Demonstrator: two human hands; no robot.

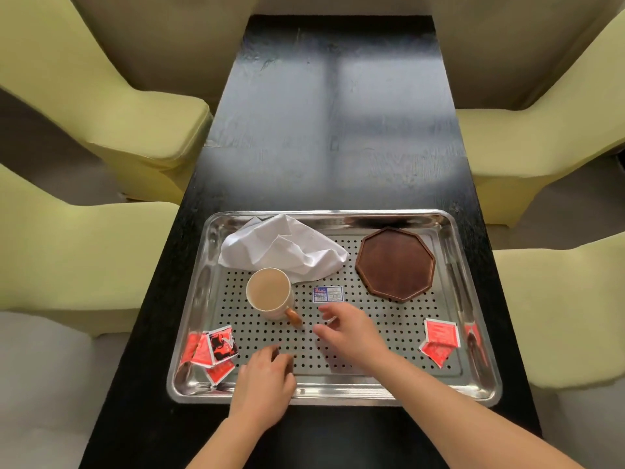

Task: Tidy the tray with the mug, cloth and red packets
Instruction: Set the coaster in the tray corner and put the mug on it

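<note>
A shiny metal tray (338, 396) with a perforated floor fills the lower middle of the frame and sits on a long black table (338, 130). Pale green armchairs (135, 130) stand along both sides of the table. At the tray's upper left lies a crumpled white cloth (280, 247), its near edge just behind a cream mug (269, 292). The mug stands upright, full of a milky brown drink, with its brown handle (293, 316) pointing toward the lower right. A dark brown eight-sided coaster (395, 264) lies flat at the tray's upper right. A small blue and white label (327, 294) sits on the tray floor near the centre. One bunch of red packets (211, 348) is heaped in the tray's lower left corner, and a second bunch (439, 340) lies near its lower right, well apart from the first. The right hand (348, 333) hovers over the middle of the tray, fingers spread wide and holding nothing. Its fingertips are just beside the mug handle but not on it. The left hand (263, 377) is over the tray's near rim with its fingers curled downward. Whether it grips anything cannot be told.
</note>
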